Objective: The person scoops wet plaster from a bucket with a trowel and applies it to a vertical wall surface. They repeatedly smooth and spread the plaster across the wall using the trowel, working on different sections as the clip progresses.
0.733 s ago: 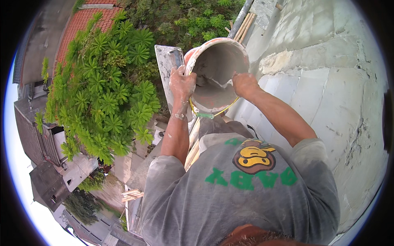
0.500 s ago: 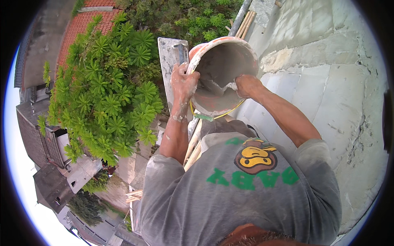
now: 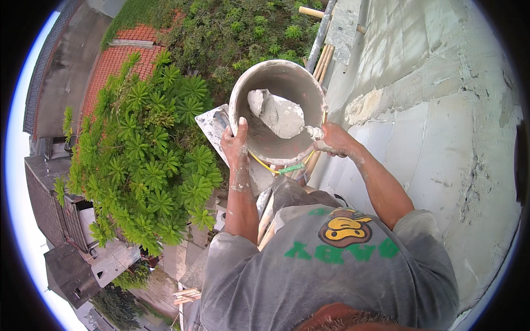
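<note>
My left hand (image 3: 236, 140) is closed on the near-left rim of a mortar-smeared bucket (image 3: 287, 74), thumb over the edge. The bucket is tipped so its mouth faces me. Gripped by its handle in my right hand (image 3: 335, 140) is a trowel (image 3: 295, 109) carrying a thick lump of grey mortar (image 3: 269, 113) inside the bucket's mouth. A yellow bail with a green grip (image 3: 291, 169) hangs along the near rim. Behind my left hand a mortar-stained flat board (image 3: 208, 126) sticks out to the left; whether my fingers touch it is hidden.
On the right rises a grey plastered wall (image 3: 436, 149) with cracks and a rough patch. Bamboo poles (image 3: 324, 62), a metal pipe (image 3: 319, 36) and a stained plank (image 3: 343, 33) lie beyond the bucket. At left, far below, are a leafy tree (image 3: 143, 143) and tiled roofs (image 3: 118, 66).
The trowel has come up from deep in the bucket, now with mortar on it. The bucket has shifted left and slightly nearer, its mouth turned more toward me. The board has tilted.
</note>
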`<state>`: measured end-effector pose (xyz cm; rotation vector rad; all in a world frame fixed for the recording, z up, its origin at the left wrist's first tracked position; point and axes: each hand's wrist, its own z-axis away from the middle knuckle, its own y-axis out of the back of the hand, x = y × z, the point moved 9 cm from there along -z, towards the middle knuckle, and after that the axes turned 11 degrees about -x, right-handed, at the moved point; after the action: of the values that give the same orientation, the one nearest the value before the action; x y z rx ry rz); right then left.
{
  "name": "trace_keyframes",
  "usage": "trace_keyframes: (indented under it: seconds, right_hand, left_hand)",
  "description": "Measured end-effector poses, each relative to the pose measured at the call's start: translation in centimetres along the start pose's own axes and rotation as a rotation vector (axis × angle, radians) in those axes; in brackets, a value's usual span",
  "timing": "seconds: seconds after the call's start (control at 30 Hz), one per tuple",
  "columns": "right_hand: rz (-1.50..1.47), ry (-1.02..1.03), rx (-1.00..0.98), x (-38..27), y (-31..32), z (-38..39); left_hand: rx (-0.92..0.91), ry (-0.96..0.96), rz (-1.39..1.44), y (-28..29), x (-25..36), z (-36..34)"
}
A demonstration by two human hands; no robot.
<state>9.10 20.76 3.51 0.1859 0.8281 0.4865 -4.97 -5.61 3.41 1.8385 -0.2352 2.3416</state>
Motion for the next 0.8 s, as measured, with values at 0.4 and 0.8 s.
trace_keyframes:
  seconds: [0.4, 0.8]
  right_hand:
    - [-0.500, 0.257, 0.858, 1.8, 14.2, 9.1]
    - [-0.883, 0.673, 1.006, -5.0, 33.0, 22.0]
  left_hand:
    - [-0.008, 0.103, 0.139, 0.5, -3.3, 0.4]
    - [-0.062, 0.184, 0.046, 1.4, -5.1, 1.6]
